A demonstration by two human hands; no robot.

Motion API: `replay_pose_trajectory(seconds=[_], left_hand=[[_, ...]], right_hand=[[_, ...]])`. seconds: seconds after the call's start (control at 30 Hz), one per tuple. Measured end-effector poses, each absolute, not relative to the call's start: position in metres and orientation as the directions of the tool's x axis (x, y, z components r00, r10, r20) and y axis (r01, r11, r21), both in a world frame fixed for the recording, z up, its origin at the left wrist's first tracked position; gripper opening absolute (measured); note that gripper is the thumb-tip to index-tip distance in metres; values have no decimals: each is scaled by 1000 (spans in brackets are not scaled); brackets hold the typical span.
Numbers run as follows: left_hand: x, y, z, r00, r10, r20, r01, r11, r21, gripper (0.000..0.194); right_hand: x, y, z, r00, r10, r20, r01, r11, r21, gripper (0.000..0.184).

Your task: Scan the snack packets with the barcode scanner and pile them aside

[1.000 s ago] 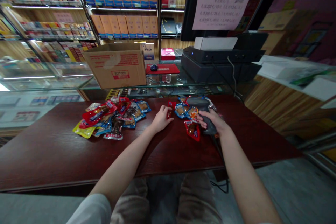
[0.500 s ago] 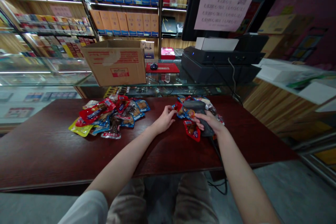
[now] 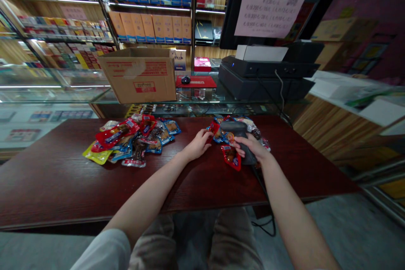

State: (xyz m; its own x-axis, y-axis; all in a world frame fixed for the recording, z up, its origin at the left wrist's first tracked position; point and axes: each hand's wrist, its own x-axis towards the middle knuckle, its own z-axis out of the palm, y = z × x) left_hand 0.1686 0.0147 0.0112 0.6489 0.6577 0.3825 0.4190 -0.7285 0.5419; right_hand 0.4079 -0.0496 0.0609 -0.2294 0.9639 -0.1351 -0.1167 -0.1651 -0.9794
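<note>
My right hand [image 3: 253, 147] is wrapped round the grip of a dark handheld barcode scanner [image 3: 238, 130], whose head points left over a small heap of snack packets [image 3: 232, 135] on the dark red table [image 3: 63, 181]. My left hand [image 3: 198, 145] pinches a small red snack packet [image 3: 212, 130] at the heap's left edge, just in front of the scanner's head. A red packet [image 3: 231, 157] lies by my right hand's fingers. A larger pile of red, blue and yellow packets [image 3: 129, 141] lies to the left, apart from both hands.
A cardboard box [image 3: 139, 74] stands on the glass counter [image 3: 196, 97] behind the table, next to a red mouse pad with a mouse [image 3: 186, 79]. A black register with a printer [image 3: 268, 74] sits at the back right. Shelves of boxed goods fill the background.
My left hand has lifted the small red packet from the table up toward the scanner's head. My right hand has raised the scanner off the heap and turned it left.
</note>
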Motion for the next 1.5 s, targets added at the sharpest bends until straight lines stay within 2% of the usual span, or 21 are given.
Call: replay_pose_trajectory(seconds=[0.1, 0.17, 0.27, 0.33, 0.43, 0.5, 0.6, 0.7, 0.83, 0.93, 1.0, 1.07, 1.13, 1.3, 1.4, 1.5], left_hand=[[168, 17, 14, 621, 675, 398, 452, -723, 522, 37], [164, 21, 19, 527, 735, 427, 534, -677, 506, 38], [145, 30, 30, 229, 879, 419, 771, -427, 472, 40], [126, 34, 37, 60, 935, 349, 897, -204, 392, 39], [99, 35, 45, -160, 934, 320, 961, 73, 265, 38], [89, 35, 47, -212, 894, 393, 967, 135, 216, 41], [91, 33, 46, -55, 892, 449, 990, -9, 138, 45], [102, 34, 37, 120, 939, 321, 981, -161, 105, 46], [105, 38, 25, 28, 979, 200, 991, -53, 119, 52], [99, 40, 24, -62, 973, 221, 993, 37, 115, 51], [98, 39, 27, -68, 959, 275, 994, 40, 105, 50], [102, 36, 29, 3, 938, 347, 991, -48, 121, 47], [114, 32, 31, 128, 913, 388, 964, -206, 166, 44], [158, 19, 24, 558, 784, 270, 728, -619, 294, 53], [173, 12, 18, 678, 711, 184, 628, -691, 357, 51], [172, 10, 19, 654, 740, 158, 656, -658, 368, 38]], right_hand=[[408, -50, 61, -214, 968, -133, -152, -167, -974, 38], [409, -50, 62, -207, 971, -122, -174, -159, -972, 38], [412, -51, 62, -189, 977, -100, -202, -139, -969, 36], [413, -51, 62, -176, 980, -88, -216, -126, -968, 34], [413, -52, 63, -165, 983, -85, -225, -121, -967, 34], [413, -53, 64, -161, 983, -83, -230, -119, -966, 35], [413, -53, 66, -167, 983, -82, -229, -120, -966, 36], [413, -53, 67, -172, 982, -82, -225, -120, -967, 37], [416, -52, 66, -170, 982, -80, -242, -120, -963, 37], [419, -51, 65, -165, 983, -80, -272, -123, -954, 39], [422, -50, 64, -161, 984, -73, -288, -117, -950, 39], [423, -50, 64, -152, 986, -63, -297, -106, -949, 37], [424, -51, 65, -139, 989, -55, -300, -95, -949, 36], [426, -51, 66, -124, 992, -29, -304, -66, -950, 35], [427, -51, 65, -120, 993, -22, -312, -59, -948, 36], [428, -49, 64, -121, 992, -20, -312, -57, -948, 37]])
